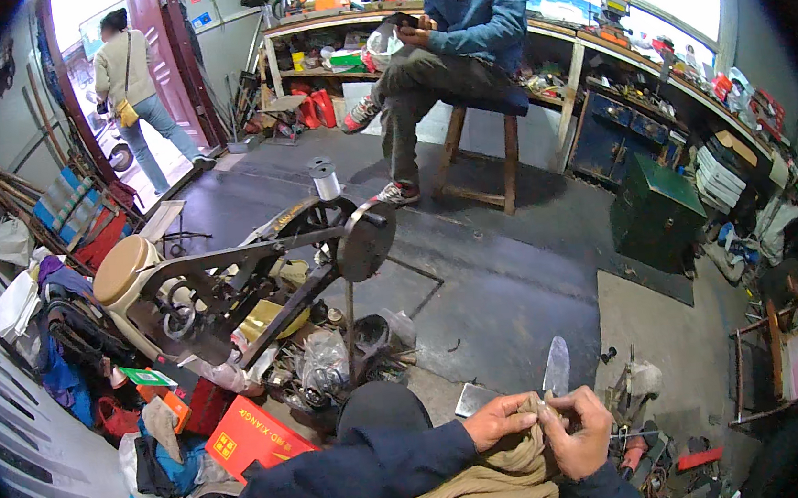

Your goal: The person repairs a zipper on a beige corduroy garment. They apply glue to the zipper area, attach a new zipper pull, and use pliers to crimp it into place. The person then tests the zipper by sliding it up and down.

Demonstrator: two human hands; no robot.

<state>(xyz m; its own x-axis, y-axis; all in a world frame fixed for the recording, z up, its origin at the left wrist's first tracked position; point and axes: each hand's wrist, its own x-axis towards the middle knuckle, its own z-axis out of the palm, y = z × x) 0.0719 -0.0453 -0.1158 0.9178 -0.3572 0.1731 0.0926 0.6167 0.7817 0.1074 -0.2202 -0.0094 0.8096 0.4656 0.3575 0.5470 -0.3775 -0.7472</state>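
Note:
A tan ribbed cloth (475, 493), like corduroy, is bunched over my lap. My left hand (499, 422) pinches a gathered edge of it between thumb and fingers. Close beside it, my right hand (578, 433) is closed on the same edge, its fingertips nearly touching the left hand's. A thin metal rod (628, 435) shows just right of the right hand; whether that hand holds it I cannot tell. Beyond the fingers shows a flat silver blade (556, 368), its lower end hidden by my hands. A grey metal plate (474, 398) lies just beyond my left hand.
At left stands a black hand-cranked machine (275, 261) with a thread spool (324, 178). A red-orange box (256, 437) lies near my left arm. Tools crowd the floor at right, near a green chest (657, 213). A seated person (473, 21) faces me; another (139, 92) stands at the doorway.

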